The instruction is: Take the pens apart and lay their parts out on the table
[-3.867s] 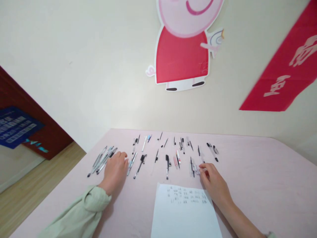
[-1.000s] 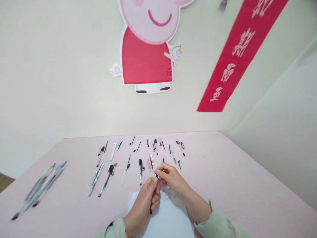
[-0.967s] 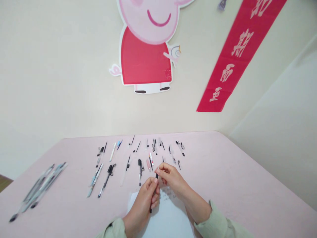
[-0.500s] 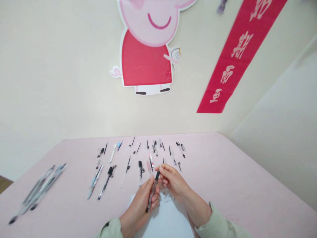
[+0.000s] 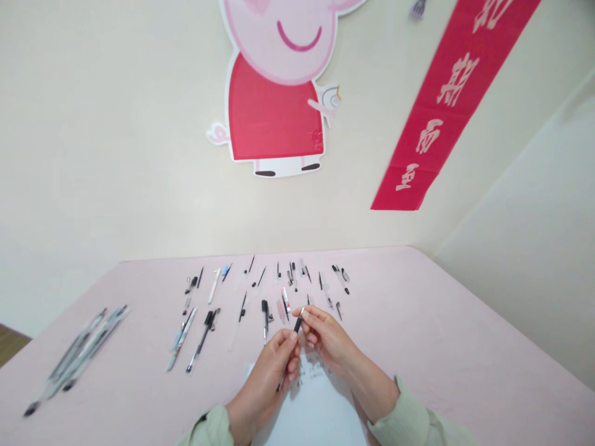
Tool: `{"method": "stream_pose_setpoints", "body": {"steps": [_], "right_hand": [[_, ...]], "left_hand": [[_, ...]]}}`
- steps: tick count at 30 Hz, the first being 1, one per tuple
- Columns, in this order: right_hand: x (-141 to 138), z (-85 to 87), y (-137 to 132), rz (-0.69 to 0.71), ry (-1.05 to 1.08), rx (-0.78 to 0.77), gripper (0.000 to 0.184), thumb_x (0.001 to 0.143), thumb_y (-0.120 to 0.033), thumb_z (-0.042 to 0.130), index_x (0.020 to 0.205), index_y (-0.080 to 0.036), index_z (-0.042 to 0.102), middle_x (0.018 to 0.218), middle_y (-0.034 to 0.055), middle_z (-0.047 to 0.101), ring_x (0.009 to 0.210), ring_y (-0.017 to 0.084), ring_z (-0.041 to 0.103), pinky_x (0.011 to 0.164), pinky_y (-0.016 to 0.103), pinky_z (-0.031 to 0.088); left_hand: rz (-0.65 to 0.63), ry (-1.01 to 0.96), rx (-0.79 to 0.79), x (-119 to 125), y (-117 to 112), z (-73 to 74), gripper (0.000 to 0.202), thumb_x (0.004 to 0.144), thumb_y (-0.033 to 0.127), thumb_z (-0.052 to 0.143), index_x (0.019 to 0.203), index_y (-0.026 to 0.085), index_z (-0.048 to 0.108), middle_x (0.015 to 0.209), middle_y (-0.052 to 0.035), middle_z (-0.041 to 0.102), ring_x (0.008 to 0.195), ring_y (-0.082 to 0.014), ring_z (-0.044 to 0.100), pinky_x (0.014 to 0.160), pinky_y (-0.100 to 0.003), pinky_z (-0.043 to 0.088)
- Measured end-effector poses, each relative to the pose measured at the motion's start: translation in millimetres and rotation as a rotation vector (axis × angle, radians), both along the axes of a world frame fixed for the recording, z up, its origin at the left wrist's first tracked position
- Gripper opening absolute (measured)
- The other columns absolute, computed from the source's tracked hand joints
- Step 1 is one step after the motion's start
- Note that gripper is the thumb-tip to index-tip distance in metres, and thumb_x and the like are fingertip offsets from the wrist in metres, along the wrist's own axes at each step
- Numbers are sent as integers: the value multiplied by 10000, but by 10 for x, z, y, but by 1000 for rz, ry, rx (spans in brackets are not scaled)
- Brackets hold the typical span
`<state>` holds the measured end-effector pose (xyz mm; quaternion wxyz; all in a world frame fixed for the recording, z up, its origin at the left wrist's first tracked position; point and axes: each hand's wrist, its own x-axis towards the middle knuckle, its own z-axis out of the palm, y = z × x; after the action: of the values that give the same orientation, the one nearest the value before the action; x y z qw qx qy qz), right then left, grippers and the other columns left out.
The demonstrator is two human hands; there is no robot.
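Observation:
Between my hands is a black pen (image 5: 298, 323), tilted, with its tip end pointing up and away from me. My left hand (image 5: 274, 362) wraps round the barrel, hiding most of it; the lower end shows beneath the fingers. The fingertips of my right hand (image 5: 325, 331) pinch the pen at its pale upper tip. Under both hands lies a white sheet of paper (image 5: 311, 409) with dark handwriting near its top edge, partly covered by the hands.
Several pen parts, caps and refills lie in rows beyond my hands, among them a black-capped pen (image 5: 199, 341) and a white pen (image 5: 214, 286). A bundle of pens (image 5: 83, 353) lies at the left on the pink tablecloth (image 5: 441, 347). The wall (image 5: 139, 204) stands behind.
My left hand has closed further over the pen's barrel, so less of it shows. My right fingertips stay at its tip. The view has shifted slightly.

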<state>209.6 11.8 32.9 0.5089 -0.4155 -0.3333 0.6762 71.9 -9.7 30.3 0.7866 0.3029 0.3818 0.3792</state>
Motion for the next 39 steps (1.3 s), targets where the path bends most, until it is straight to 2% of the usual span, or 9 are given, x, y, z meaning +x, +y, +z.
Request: {"method": "stream_pose_setpoints", "body": {"steps": [6, 13, 20, 23, 25, 29, 31, 34, 39], "right_hand": [[6, -14, 7, 14, 21, -10, 391, 713, -502, 733, 891, -160, 674, 510, -91, 410, 432, 47, 317, 453, 194, 231], [40, -29, 31, -34, 8, 2, 359, 720, -480, 732, 896, -169, 699, 563, -76, 449, 433, 36, 296, 447, 188, 244], [87, 2, 94, -161, -50, 66, 372, 682, -492, 741, 856, -165, 711, 770, -6, 578, 471, 36, 372, 463, 196, 299], [345, 18, 201, -278, -270, 146, 339, 734, -479, 659, 861, -167, 693, 820, 31, 635, 489, 72, 439, 479, 225, 335], [603, 47, 259, -351, -603, 181, 283, 773, -416, 594, 857, -165, 694, 719, 23, 629, 500, 107, 471, 494, 242, 343], [994, 92, 263, -287, -1358, 80, 219, 809, -263, 517, 710, -177, 692, 712, 63, 676, 635, 170, 575, 543, 260, 311], [1034, 80, 242, -213, -1588, -7, 232, 823, -227, 497, 714, -184, 698, 770, 77, 707, 691, 182, 604, 555, 263, 295], [983, 25, 239, -163, -1693, -65, 222, 841, -220, 497, 782, -188, 709, 857, 86, 728, 789, 192, 634, 578, 257, 300], [998, -42, 264, -148, -1673, -39, 209, 840, -185, 497, 804, -187, 703, 870, 85, 727, 833, 194, 634, 613, 252, 321]], "left_hand": [[-36, -11, 3, -3, 9, -96, 461, 812, 608, 560, 799, 147, 578, 596, 40, 476, 465, -49, 328, 429, -172, 226], [-69, -63, 12, -13, 5, -134, 393, 814, 540, 604, 821, 150, 560, 576, 68, 428, 425, -28, 227, 393, -163, 153], [-74, -98, -26, -2, -4, -92, 366, 812, 507, 607, 869, 149, 559, 587, 64, 450, 407, -18, 192, 383, -166, 111], [-74, -75, -38, -6, 2, -96, 366, 807, 502, 608, 881, 146, 559, 582, 68, 447, 403, -15, 184, 381, -170, 94], [-71, -56, -41, -8, 6, -106, 384, 802, 511, 611, 900, 144, 563, 584, 68, 449, 404, -13, 181, 383, -172, 88], [-87, -26, -14, -7, 11, -118, 432, 787, 550, 619, 912, 139, 576, 584, 69, 446, 408, -13, 194, 386, -175, 106], [-100, -16, 6, -4, 15, -131, 442, 783, 561, 624, 915, 141, 579, 582, 71, 441, 412, -16, 208, 389, -175, 118], [-114, -13, 18, 2, 22, -169, 441, 782, 559, 630, 924, 145, 580, 586, 70, 443, 417, -17, 217, 393, -175, 120], [-117, -15, 26, 8, 23, -210, 409, 808, 530, 616, 923, 138, 588, 590, 68, 443, 425, -19, 223, 398, -179, 128]]}}
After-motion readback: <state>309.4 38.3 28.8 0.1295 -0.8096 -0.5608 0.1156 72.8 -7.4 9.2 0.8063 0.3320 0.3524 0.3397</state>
